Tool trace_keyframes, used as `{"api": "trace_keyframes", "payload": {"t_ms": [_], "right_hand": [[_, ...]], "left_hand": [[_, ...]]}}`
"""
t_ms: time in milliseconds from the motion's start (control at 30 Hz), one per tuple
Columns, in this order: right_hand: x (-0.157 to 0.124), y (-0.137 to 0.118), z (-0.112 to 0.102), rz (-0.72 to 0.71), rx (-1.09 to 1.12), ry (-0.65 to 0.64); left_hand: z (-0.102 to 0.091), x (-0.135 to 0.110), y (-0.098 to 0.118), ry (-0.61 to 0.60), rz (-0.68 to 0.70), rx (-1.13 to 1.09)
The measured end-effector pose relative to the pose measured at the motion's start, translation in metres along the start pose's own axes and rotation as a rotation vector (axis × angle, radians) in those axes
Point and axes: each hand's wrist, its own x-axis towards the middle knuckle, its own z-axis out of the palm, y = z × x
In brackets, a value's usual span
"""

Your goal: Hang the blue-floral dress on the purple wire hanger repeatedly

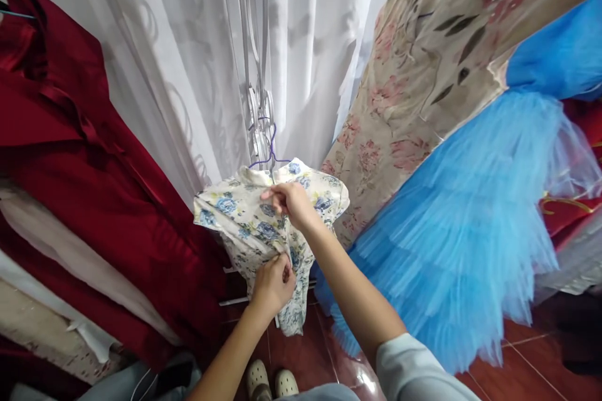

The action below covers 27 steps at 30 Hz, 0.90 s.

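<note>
A white blouse with blue flowers point(244, 206) hangs in front of me on a purple wire hanger point(271, 147). It has a short stand-up collar, and a seam or opening runs down its middle. Low on that line, my left hand point(273, 282) is closed, pinching the cloth. My right hand point(292, 203) is higher up, just below the collar, with its index finger reaching left and the other fingers curled in at the middle line. What those curled fingers hold, if anything, is hidden.
Dark red garments point(132, 200) hang on the left. To the right are a beige flower-printed cloth point(390, 106) and a blue tiered tulle dress point(451, 219). White curtains point(188, 43) and several white hangers point(256, 100) are behind the blouse. The floor is red tile point(324, 344).
</note>
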Motion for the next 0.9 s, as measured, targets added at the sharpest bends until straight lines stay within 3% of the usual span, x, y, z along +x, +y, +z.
{"api": "trace_keyframes", "payload": {"t_ms": [100, 167, 267, 333, 433, 567, 700, 800, 900], "right_hand": [[0.005, -0.014, -0.005, -0.035, 0.024, -0.032], [-0.002, -0.015, -0.010, -0.058, 0.010, -0.071], [-0.017, -0.009, -0.016, -0.085, -0.044, -0.109], [-0.022, -0.005, -0.016, -0.096, -0.085, -0.123], [-0.021, 0.000, -0.014, -0.118, -0.148, -0.120], [-0.012, 0.014, -0.014, -0.109, -0.207, -0.074], [-0.002, 0.034, -0.008, -0.156, -0.151, -0.066], [0.000, 0.048, -0.004, -0.105, -0.144, -0.041], [-0.011, 0.058, -0.008, -0.005, -0.127, -0.044]], "left_hand": [[-0.002, -0.001, 0.006, -0.015, 0.022, -0.007], [-0.018, 0.004, 0.007, 0.009, 0.045, -0.031], [-0.065, 0.028, 0.010, 0.179, 0.074, -0.082], [-0.101, 0.055, 0.017, 0.354, 0.129, -0.100], [-0.139, 0.098, 0.027, 0.296, 0.277, 0.017], [-0.151, 0.128, 0.027, 0.234, 0.377, 0.132], [-0.152, 0.138, 0.021, 0.385, 0.431, 0.106], [-0.167, 0.147, 0.008, 0.516, 0.334, -0.055], [-0.190, 0.151, -0.026, 0.676, 0.162, -0.257]]}}
